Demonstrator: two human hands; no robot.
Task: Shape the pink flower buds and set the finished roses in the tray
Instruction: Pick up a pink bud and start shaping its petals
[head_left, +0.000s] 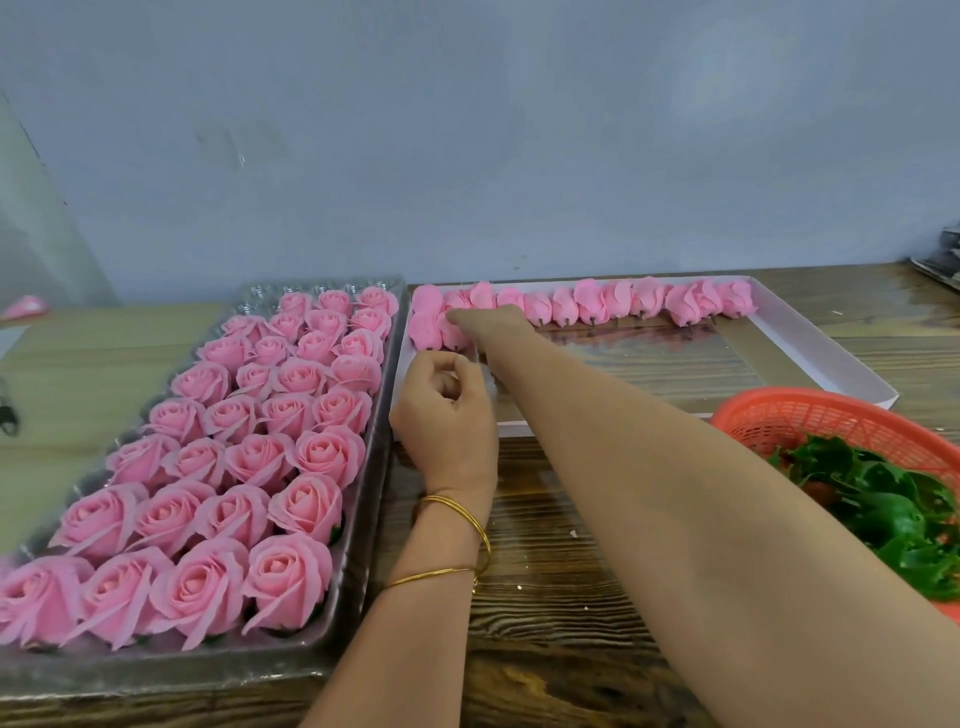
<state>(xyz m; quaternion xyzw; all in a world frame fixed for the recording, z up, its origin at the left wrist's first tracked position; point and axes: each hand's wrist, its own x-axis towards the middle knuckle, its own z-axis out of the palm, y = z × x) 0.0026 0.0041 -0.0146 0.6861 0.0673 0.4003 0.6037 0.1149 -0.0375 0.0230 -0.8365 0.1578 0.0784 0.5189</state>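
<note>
The right hand (488, 318) buries its fingertips among the pink buds (592, 306), so its grip cannot be told. The orange basket (810, 411) runs off the right edge; the tray (366, 499) off the bottom left.

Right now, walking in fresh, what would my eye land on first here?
The clear tray on the left, packed with rows of open pink roses, dominates. Beside it, a row of closed pink buds lines the far edge of a white box, where the right hand reaches its left end. A red basket of green leaves sits at the right.
</note>
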